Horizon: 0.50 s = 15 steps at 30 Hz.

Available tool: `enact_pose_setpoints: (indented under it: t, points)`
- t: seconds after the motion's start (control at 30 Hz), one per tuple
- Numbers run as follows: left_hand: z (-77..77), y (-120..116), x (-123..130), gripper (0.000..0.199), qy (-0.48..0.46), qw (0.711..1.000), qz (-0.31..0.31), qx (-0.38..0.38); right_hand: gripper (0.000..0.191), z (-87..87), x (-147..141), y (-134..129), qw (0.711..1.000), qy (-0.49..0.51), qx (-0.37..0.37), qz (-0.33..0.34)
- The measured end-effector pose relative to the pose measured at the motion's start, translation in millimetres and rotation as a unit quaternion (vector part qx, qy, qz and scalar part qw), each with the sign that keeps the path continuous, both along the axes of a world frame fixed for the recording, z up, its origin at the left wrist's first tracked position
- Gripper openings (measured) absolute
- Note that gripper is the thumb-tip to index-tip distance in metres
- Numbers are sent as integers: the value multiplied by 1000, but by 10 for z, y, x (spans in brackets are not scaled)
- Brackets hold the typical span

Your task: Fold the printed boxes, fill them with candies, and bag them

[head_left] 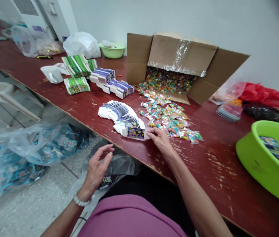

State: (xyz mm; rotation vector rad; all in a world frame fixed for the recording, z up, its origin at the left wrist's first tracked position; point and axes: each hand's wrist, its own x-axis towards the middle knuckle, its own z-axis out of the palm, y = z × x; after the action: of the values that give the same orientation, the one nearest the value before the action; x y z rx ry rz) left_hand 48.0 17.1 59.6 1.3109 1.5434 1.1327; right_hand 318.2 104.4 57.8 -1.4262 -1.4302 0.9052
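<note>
A fanned row of flat printed cartons (119, 113) lies on the dark red table in front of me. My right hand (159, 139) pinches the white end flap of the nearest carton (136, 132), which has a dark, colourful print. Off the table's front edge hovers my left hand (97, 166), fingers apart and holding nothing, a beaded bracelet on its wrist. Beyond my right hand, small wrapped candies (170, 118) spill from a cardboard box (182, 52) lying on its side.
Banded purple carton stacks (116, 87) and green carton stacks (76, 67) stand at the back left. A green basin (258, 158) with filled packets sits at the right. Clear bags of blue packets (38, 151) lie on the floor near a white stool (1, 93).
</note>
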Motion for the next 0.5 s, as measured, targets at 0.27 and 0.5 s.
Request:
enact_pose_setpoints:
  t: [0.27, 0.5]
  points:
    - [556, 190, 401, 39, -106, 974, -189, -70, 17, 489, 180, -643, 989, 54, -27, 134]
    - [456, 120, 640, 54, -327, 708, -493, -386, 15, 628, 127, -891, 970, 63, -39, 234]
